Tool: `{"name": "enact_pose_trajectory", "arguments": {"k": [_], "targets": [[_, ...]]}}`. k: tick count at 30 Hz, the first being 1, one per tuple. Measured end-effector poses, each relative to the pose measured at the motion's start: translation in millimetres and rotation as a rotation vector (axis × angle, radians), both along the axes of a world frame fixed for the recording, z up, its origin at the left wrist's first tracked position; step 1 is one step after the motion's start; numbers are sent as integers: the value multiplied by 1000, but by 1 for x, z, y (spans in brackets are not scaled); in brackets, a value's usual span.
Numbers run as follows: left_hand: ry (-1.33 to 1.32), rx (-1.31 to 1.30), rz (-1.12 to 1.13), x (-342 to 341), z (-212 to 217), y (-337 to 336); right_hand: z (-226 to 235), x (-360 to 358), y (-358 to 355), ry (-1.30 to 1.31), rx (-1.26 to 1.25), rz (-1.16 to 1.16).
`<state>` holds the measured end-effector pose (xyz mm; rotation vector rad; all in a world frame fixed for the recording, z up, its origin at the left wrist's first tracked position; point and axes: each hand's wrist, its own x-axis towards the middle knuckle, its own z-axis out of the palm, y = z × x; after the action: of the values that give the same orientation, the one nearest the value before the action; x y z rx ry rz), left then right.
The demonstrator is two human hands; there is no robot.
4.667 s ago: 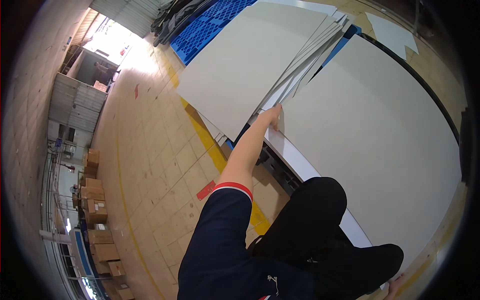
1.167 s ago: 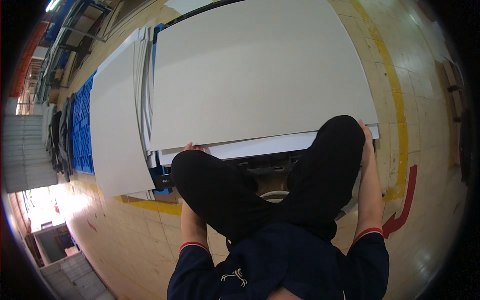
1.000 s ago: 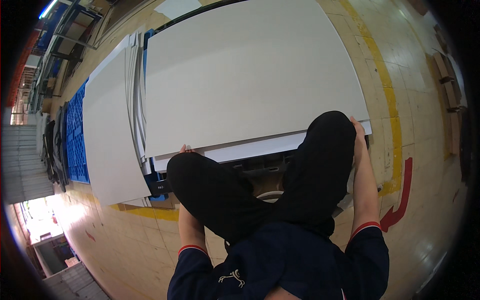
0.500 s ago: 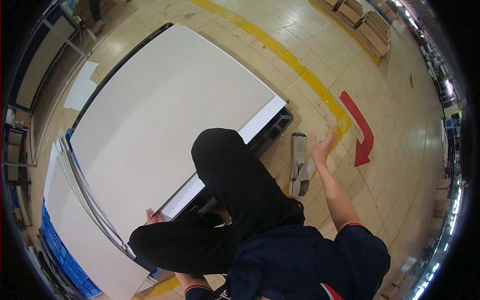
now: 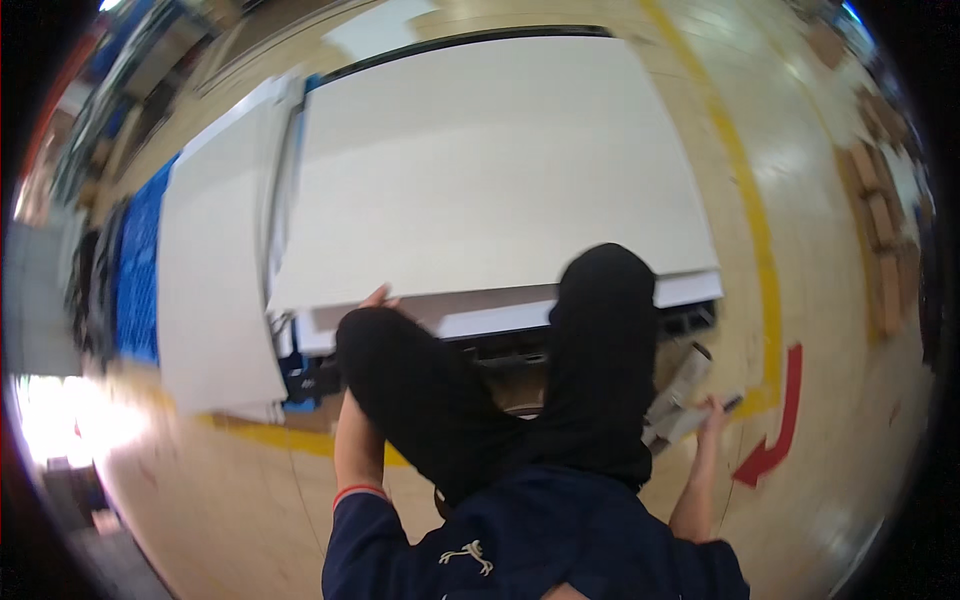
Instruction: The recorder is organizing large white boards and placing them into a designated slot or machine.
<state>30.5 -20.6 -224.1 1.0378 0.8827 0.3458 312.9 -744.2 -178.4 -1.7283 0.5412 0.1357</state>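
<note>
A large off-white sheet [image 5: 490,180] lies on top of the stack before me, its near edge raised a little above the white sheet [image 5: 480,322] under it. At that near edge, left of centre, my left hand [image 5: 378,297] grips the top sheet; my left knee hides much of the hand. Low on the right, my right hand [image 5: 713,408] is closed round the handle of a grey two-armed hand tool [image 5: 682,380], shaped like a carton stapler. The tool is blurred, and I cannot tell whether it still touches the floor.
A black pallet [image 5: 685,320] bears the stack. More off-white sheets [image 5: 220,250] stand to the left, beside a blue slatted pallet [image 5: 140,265]. Yellow floor tape [image 5: 745,180] and a red arrow [image 5: 785,420] mark the floor at right. Cardboard boxes [image 5: 885,240] stand farther right.
My view has turned, swinging the stack round square in front of me. My right hand was open in the air beside the tool and now grips it. The top sheet's near edge has risen.
</note>
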Motion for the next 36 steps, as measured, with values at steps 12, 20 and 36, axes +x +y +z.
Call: {"name": "enact_pose_trajectory", "arguments": {"k": [12,20,36], "targets": [[-82,-249,433,92,174,-6,161,31,53,12,126,167],[-141,-140,359,102,169,31,166,73,85,110,90,498],[78,-420,471,60,93,-36,152,182,200,85,-48,576]]}}
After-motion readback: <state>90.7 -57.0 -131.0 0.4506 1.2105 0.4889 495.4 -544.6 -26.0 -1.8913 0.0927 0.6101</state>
